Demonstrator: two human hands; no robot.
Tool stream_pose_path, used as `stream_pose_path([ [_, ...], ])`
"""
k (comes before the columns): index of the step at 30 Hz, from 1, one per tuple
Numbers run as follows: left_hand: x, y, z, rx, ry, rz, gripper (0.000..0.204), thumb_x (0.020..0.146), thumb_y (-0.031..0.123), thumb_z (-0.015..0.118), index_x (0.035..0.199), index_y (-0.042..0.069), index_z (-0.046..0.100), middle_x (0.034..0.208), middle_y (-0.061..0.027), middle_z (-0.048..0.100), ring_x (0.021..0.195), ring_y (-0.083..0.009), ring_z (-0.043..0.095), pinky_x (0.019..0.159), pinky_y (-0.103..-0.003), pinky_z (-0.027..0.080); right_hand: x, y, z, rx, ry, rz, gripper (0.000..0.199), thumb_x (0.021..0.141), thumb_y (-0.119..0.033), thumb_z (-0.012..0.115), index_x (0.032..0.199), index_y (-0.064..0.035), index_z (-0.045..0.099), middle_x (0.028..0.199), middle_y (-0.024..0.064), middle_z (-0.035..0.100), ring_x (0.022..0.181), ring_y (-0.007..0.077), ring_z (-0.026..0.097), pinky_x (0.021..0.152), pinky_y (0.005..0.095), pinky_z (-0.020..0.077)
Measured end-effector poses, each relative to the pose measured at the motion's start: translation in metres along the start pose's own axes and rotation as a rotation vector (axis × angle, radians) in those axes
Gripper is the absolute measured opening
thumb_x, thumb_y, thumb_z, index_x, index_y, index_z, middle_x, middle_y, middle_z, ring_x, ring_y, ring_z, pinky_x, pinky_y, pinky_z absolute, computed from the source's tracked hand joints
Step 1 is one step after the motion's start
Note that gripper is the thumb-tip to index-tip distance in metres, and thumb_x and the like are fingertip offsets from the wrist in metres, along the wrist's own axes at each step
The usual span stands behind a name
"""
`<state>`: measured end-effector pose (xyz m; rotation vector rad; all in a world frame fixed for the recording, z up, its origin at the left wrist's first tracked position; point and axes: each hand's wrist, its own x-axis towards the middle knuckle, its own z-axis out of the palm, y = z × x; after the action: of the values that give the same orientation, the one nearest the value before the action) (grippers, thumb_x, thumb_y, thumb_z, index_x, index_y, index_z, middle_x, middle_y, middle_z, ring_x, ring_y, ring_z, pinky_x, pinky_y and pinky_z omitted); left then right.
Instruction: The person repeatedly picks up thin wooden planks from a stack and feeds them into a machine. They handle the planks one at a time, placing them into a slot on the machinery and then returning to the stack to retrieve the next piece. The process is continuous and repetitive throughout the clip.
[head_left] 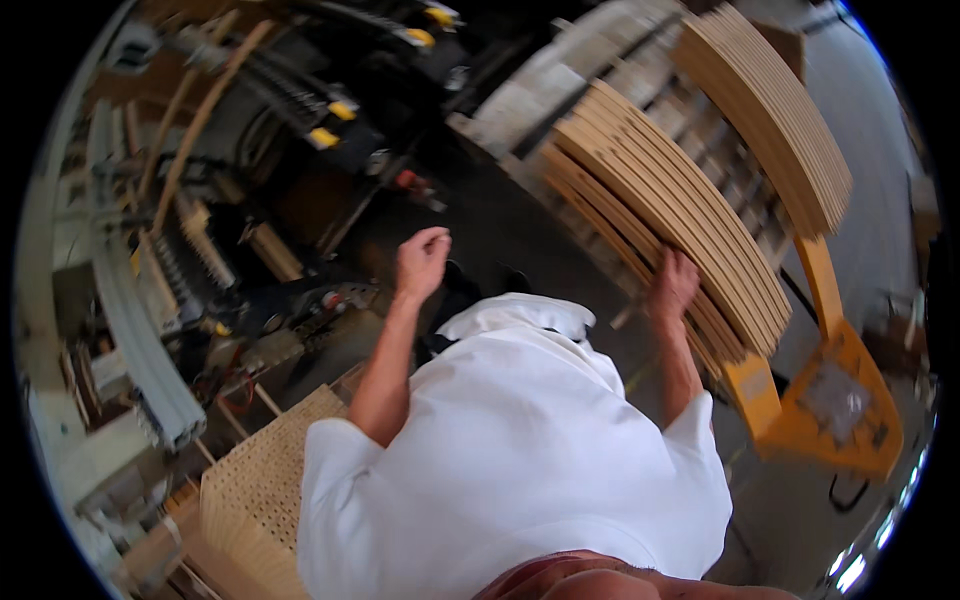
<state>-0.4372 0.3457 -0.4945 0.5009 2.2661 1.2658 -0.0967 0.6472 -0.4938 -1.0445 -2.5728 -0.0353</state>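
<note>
My left hand (422, 262) is raised in front of me on the left. Its fingers are curled closed, and I see nothing in them. My right hand (674, 285) lies on a row of curved wooden boards, its fingers bent over the edge of one, the tips hidden. Under and beside that hand are a few darker curved boards (610, 220). Right against them stands a thick pack of lighter curved boards (690, 205), set on edge side by side.
A second pack of curved boards (770, 110) stands farther right. An orange-yellow pallet truck (840, 400) reaches under the load. On the left are a dark machine with yellow parts (335, 120), a curved grey metal profile (140, 330) and a perforated wooden panel (265, 470).
</note>
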Motion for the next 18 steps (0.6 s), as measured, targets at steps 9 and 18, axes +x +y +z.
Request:
stream_pose_path([
  [9,0.104,-0.022,-0.150,0.058,0.202,0.179,0.020,0.088,0.019,0.066,0.102,0.005,0.071,0.085,-0.0123,0.071,0.076,-0.0189,0.068,0.072,-0.032,0.054,0.003,-0.026,-0.017,-0.198,-0.121,0.101,0.015,0.087,-0.007,0.062,0.102,-0.0061,0.061,0.099,0.0167,0.060,0.093,0.0406,0.058,0.079,0.0509,0.0451],
  [18,0.309,-0.055,-0.448,0.747,0.772,0.218,0.049,0.089,0.030,0.067,0.130,0.006,0.056,0.138,-0.0143,0.050,0.128,-0.0371,0.044,0.104,-0.048,0.039,0.088,-0.170,-0.074,0.056,-0.174,-0.015,0.036,0.089,0.005,0.055,0.125,-0.0016,0.054,0.106,0.0186,0.060,0.099,0.0379,0.058,0.085,0.0461,0.0464],
])
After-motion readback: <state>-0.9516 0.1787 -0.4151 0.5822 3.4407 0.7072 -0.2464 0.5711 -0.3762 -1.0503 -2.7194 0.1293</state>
